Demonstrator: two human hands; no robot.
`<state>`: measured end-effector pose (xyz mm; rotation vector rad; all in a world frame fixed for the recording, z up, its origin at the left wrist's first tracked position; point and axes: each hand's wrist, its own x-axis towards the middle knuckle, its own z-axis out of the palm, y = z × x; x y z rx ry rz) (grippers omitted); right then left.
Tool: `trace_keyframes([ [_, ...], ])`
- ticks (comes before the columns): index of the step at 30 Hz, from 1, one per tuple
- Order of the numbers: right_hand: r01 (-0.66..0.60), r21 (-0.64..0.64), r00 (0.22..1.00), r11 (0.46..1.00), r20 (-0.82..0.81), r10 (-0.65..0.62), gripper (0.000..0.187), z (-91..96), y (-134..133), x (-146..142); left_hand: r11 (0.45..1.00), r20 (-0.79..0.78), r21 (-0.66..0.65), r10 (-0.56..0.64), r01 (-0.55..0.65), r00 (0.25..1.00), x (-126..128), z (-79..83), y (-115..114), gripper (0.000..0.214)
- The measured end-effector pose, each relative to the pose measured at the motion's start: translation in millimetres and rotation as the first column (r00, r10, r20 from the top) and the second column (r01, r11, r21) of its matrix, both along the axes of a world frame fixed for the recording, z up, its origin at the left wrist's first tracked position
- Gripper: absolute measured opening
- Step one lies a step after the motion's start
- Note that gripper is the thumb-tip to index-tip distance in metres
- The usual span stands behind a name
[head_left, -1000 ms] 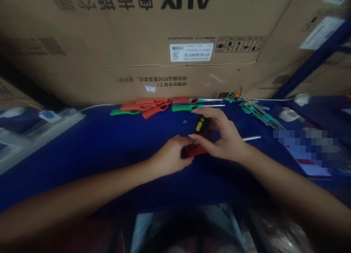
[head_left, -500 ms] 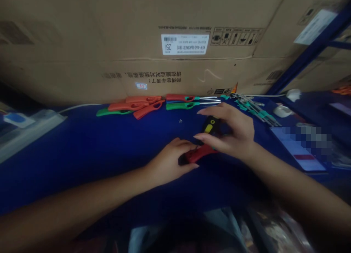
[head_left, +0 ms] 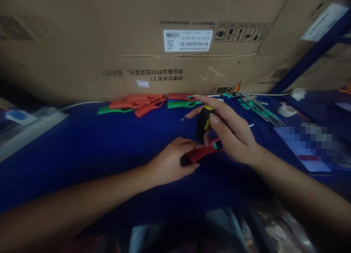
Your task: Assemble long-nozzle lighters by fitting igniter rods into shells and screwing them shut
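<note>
My left hand (head_left: 175, 159) is closed around the dark end of a red gas lighter (head_left: 204, 152), holding it low over the blue surface. A black and yellow screwdriver (head_left: 203, 122) stands nearly upright with its tip down at the lighter's handle. My right hand (head_left: 233, 130) grips the screwdriver by its handle, thumb against the side and forefinger stretched out to the left. A teal piece shows at the lighter's right end, partly behind my right hand. Several tiny screws (head_left: 182, 119) lie just left of the screwdriver.
Orange lighter handles (head_left: 145, 103) lie along the back, beside assembled red and green lighters (head_left: 182, 104). Metal rods with teal parts (head_left: 256, 108) are piled at the right. A phone (head_left: 301, 150) lies nearer me. A large cardboard box (head_left: 123, 33) stands behind everything.
My right hand has changed its hold on the screwdriver, turning the handle more upright, and its fingers have shifted left. The left hand and the lighter stay in place.
</note>
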<state>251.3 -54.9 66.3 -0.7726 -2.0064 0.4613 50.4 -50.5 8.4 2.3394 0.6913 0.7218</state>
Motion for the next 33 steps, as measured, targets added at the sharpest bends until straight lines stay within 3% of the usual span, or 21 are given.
trace_keyframes([
  [2,0.000,-0.022,1.000,1.000,-0.022,-0.001,0.041,0.0,1.2,-0.5,1.000,0.004,-0.007,-0.005,0.005,1.000,-0.3,0.0,-0.4,0.039],
  [5,0.110,0.299,0.994,0.948,-0.018,-0.110,0.033,-1.6,4.2,0.7,1.000,-0.003,-0.020,0.015,-0.015,1.000,-0.8,-1.3,-0.2,0.039],
  [7,0.139,0.392,0.988,0.909,0.003,-0.153,0.030,-1.8,4.3,1.9,1.000,-0.001,-0.026,0.016,-0.016,1.000,-1.0,-2.0,0.2,0.039],
  [8,0.125,0.347,0.990,0.930,0.019,-0.140,0.032,-1.5,3.7,2.3,1.000,0.003,-0.028,0.011,-0.011,1.000,-1.1,-2.1,0.5,0.038],
  [11,0.006,0.035,0.999,0.999,0.031,-0.007,0.044,0.1,1.8,2.4,1.000,0.008,-0.029,-0.010,0.010,1.000,-1.0,-2.3,0.9,0.038],
  [13,-0.038,0.000,0.999,0.999,0.002,0.038,0.045,0.5,2.4,2.7,1.000,0.001,-0.026,-0.004,0.004,1.000,-1.0,-3.1,0.9,0.039],
  [15,0.021,0.183,1.000,0.983,-0.008,-0.020,0.039,0.4,4.0,3.5,1.000,-0.007,-0.021,0.012,-0.012,1.000,-1.0,-4.5,0.8,0.040],
  [17,0.080,0.377,0.996,0.923,0.009,-0.090,0.035,0.5,4.5,4.3,1.000,-0.007,-0.012,0.020,-0.020,1.000,-1.2,-5.6,0.9,0.039],
  [18,0.078,0.404,0.995,0.911,0.029,-0.098,0.034,0.9,3.9,4.3,1.000,-0.006,-0.008,0.020,-0.020,1.000,-1.3,-5.9,1.0,0.038],
  [19,0.053,0.365,0.996,0.929,0.050,-0.077,0.034,1.4,2.6,3.8,1.000,-0.007,-0.005,0.017,-0.017,1.000,-1.4,-6.1,1.1,0.037],
  [21,-0.037,0.141,0.998,0.989,0.053,0.030,0.039,3.0,-1.0,1.9,1.000,-0.004,0.002,0.012,-0.012,1.000,-1.6,-6.2,1.2,0.035],
  [23,-0.134,-0.058,0.991,0.989,0.010,0.135,0.043,4.3,-3.8,0.0,1.000,-0.002,0.012,0.012,-0.012,1.000,-1.9,-6.6,1.3,0.033],
  [24,-0.158,-0.069,0.987,0.985,-0.004,0.158,0.042,4.6,-4.3,-0.5,1.000,-0.002,0.013,0.013,-0.013,1.000,-2.0,-7.0,1.3,0.031],
  [25,-0.154,-0.013,0.988,0.988,0.000,0.154,0.040,4.6,-4.1,-0.4,1.000,-0.001,0.014,0.014,-0.014,1.000,-2.0,-7.5,1.3,0.029],
  [27,-0.067,0.242,0.997,0.968,0.044,0.059,0.039,4.0,-2.5,1.3,1.000,-0.001,0.013,0.012,-0.012,1.000,-2.1,-8.5,1.3,0.029],
  [29,0.017,0.493,0.995,0.870,0.080,-0.065,0.043,3.4,-1.1,3.8,1.000,0.004,0.012,0.011,-0.011,1.000,-2.2,-9.1,1.3,0.033],
  [30,0.022,0.552,0.991,0.834,0.101,-0.092,0.043,3.5,-1.2,4.6,1.000,0.006,0.011,0.015,-0.015,1.000,-2.2,-9.2,1.3,0.035],
  [31,0.001,0.552,0.988,0.834,0.128,-0.086,0.041,4.0,-1.9,4.9,1.000,0.008,0.008,0.019,-0.019,1.000,-2.3,-9.2,1.3,0.036],
  [33,-0.076,0.398,0.986,0.914,0.166,0.009,0.041,5.8,-4.4,3.6,1.000,0.012,-0.004,0.024,-0.024,1.000,-2.4,-9.0,1.4,0.033],
])
